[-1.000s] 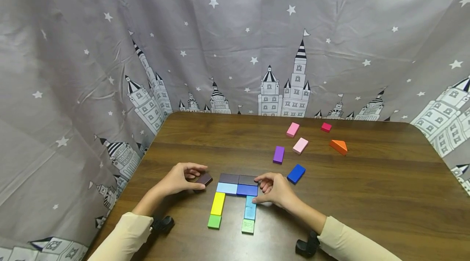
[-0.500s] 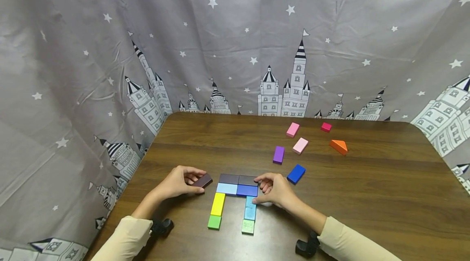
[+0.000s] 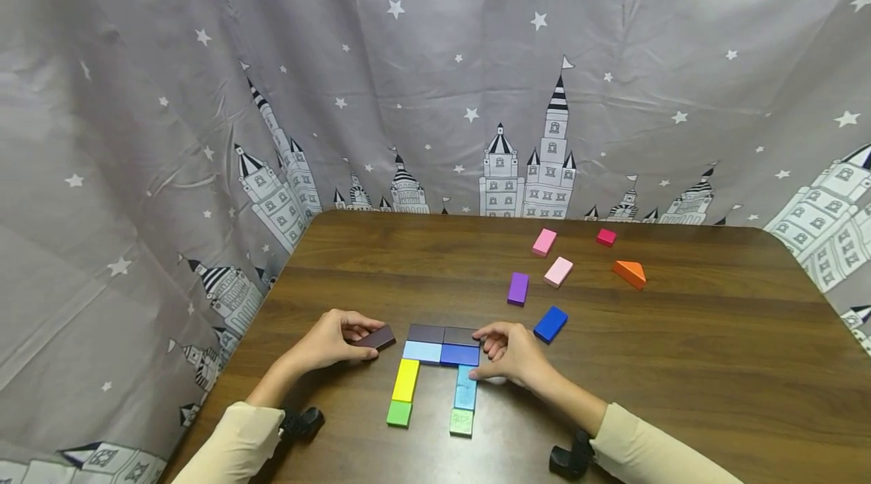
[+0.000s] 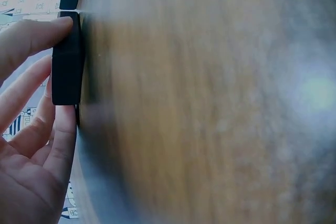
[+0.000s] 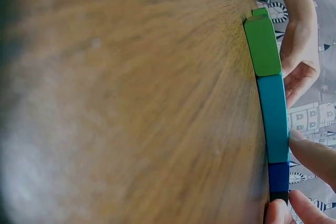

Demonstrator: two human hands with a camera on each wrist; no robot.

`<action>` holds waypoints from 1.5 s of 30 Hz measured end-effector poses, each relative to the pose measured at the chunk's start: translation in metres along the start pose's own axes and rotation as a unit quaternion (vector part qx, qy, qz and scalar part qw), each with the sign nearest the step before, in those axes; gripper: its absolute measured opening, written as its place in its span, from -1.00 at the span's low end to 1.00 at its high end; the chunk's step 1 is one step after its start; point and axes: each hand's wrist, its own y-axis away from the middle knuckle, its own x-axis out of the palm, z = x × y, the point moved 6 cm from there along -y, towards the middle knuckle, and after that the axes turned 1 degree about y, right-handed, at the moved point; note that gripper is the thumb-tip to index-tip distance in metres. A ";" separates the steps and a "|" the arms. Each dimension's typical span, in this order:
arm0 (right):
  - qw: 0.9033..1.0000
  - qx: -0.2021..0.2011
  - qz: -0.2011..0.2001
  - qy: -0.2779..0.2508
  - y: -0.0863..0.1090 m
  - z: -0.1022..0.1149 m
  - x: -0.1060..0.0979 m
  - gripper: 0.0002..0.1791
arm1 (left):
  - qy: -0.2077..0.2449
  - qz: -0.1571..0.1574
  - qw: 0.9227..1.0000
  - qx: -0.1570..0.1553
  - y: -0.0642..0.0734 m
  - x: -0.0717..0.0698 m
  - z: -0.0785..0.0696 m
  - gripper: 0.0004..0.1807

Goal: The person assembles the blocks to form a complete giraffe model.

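Observation:
In the head view, my left hand [image 3: 327,340] grips a dark brown block [image 3: 379,336] between thumb and fingers, left of a flat block arrangement. The left wrist view shows this block [image 4: 66,61] as nearly black, with the thumb on one end. At the arrangement's right side, my right hand [image 3: 516,355] touches a dark grey block [image 3: 460,335] with a fingertip; its thumb rests by a light blue block [image 3: 466,389]. Another dark grey block [image 3: 425,333], a pale blue block [image 3: 422,352] and a blue block [image 3: 460,355] form the upper rows.
A yellow block [image 3: 405,380], a green block [image 3: 399,414] and a pale green block [image 3: 461,422] make the lower legs. Loose blocks lie farther right: blue [image 3: 550,324], purple [image 3: 518,288], two pink [image 3: 544,242], red [image 3: 606,237], and an orange triangle [image 3: 630,273]. A curtain hangs behind.
My left hand has turned the dark brown block slightly, so more of its length shows beside the fingers. My right hand has stayed at the arrangement.

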 end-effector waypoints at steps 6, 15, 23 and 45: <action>1.000 0.003 0.001 -0.002 0.000 0.000 -0.001 -0.44 | 0.008 0.002 1.000 0.001 -0.003 0.001 -0.002 -0.53; 1.000 0.003 0.003 -0.002 0.000 0.000 -0.002 -0.44 | 0.016 0.009 1.000 0.011 -0.009 0.008 -0.006 -0.54; 1.000 -0.004 0.005 0.002 0.000 0.001 -0.002 -0.44 | 0.013 0.015 1.000 0.013 -0.012 0.010 -0.009 -0.54; 1.000 -0.004 0.008 -0.004 0.000 0.000 0.000 -0.43 | 0.012 0.024 0.999 0.021 -0.013 0.014 -0.013 -0.54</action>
